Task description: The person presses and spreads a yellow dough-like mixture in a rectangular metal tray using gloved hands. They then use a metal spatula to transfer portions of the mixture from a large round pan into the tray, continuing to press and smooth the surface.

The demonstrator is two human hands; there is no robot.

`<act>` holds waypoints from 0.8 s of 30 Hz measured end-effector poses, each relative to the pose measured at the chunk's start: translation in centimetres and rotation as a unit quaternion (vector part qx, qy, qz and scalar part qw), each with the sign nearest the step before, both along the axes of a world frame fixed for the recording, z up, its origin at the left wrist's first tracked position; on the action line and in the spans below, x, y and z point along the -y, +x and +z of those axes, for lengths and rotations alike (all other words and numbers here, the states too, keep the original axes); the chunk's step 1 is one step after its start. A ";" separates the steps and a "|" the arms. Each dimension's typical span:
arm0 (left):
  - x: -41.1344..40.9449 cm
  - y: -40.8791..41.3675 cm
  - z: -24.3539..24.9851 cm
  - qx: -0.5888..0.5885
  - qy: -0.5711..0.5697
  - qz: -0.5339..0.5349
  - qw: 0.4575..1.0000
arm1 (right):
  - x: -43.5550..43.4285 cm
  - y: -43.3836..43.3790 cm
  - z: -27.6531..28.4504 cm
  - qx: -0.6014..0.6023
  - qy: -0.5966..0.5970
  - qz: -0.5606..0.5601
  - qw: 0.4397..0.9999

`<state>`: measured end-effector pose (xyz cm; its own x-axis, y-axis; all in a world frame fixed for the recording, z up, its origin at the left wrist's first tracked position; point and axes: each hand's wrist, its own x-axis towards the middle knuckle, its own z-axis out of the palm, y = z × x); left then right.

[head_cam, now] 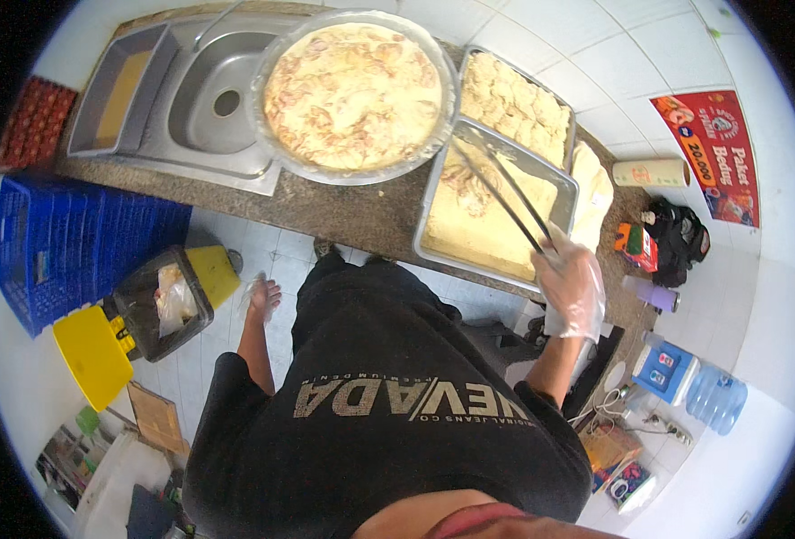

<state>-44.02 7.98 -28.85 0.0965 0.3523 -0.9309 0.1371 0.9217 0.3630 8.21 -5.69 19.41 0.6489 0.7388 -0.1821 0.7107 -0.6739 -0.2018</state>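
Observation:
My right hand (572,286), in a clear plastic glove, grips a pair of dark metal tongs (505,195). Their tips reach into a grey rectangular tub (566,202) of pale yellow flour or breading (475,239), beside a batter-coated clump of what looks like meat (468,185). Left of the tub stands a large round basin (448,101) filled with pieces in yellowish batter (353,98). Behind the tub, a metal tray (461,74) holds lumpy coated pieces (515,101). My left hand (262,296), also gloved, hangs over the floor beside my body, fingers apart and holding nothing.
A steel sink (222,94) and a grey tub (117,94) lie left along the granite counter (350,209). Blue crates (87,236) and a lined bin (188,323) stand on the floor at left. A purple tumbler (653,294) and cream cloth or bag (589,188) are at right.

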 end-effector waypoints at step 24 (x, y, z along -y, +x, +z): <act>8.5 -5.6 -4.0 -0.043 -0.055 0.026 0.997 | -1.3 -0.6 -10.6 -0.447 0.165 -0.204 0.855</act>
